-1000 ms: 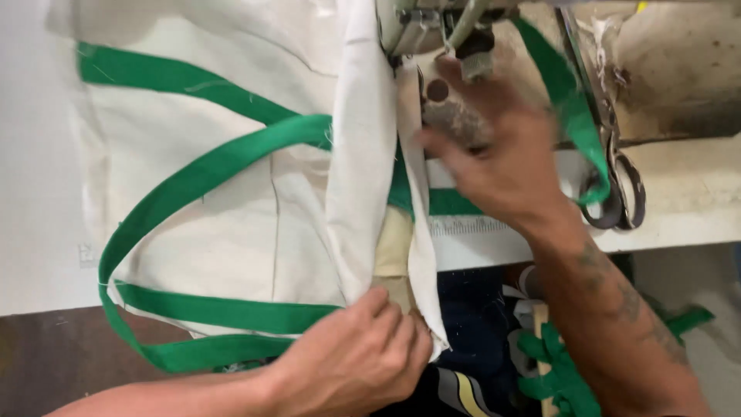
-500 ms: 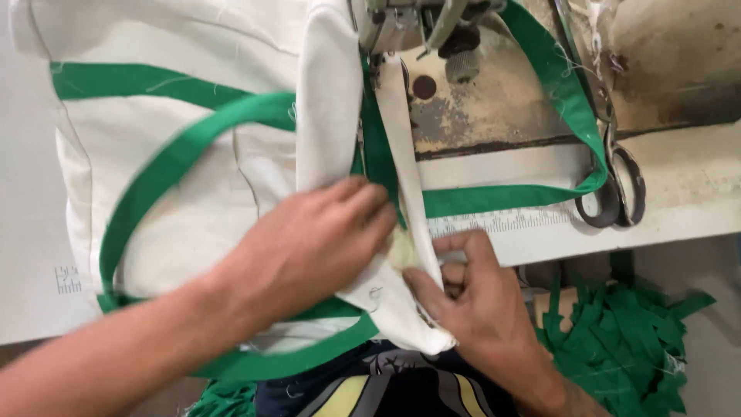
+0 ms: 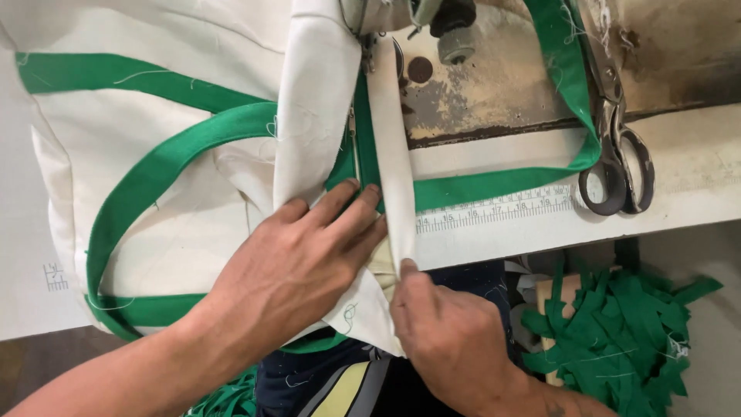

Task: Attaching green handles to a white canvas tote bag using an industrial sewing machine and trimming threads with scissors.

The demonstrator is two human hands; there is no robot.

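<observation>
Pinching the near end of a narrow cream fabric strip between thumb and fingertips, right hand closed on it just past the desk's near edge, apparently to keep the strip taut and straight toward the needle. Pressing flat beside that strip on its left, left hand spread wide, fingers splayed on the cream canvas bag with green webbing handles, seemingly to stop the cloth sliding. Heaped below and right of the strip, loose green webbing offcuts; no box or bin discernible around them. Lying right of the strip on the white desk, a printed ruler tape and steel scissors. Ending the strip at its far end, the worn sewing machine head.
</observation>
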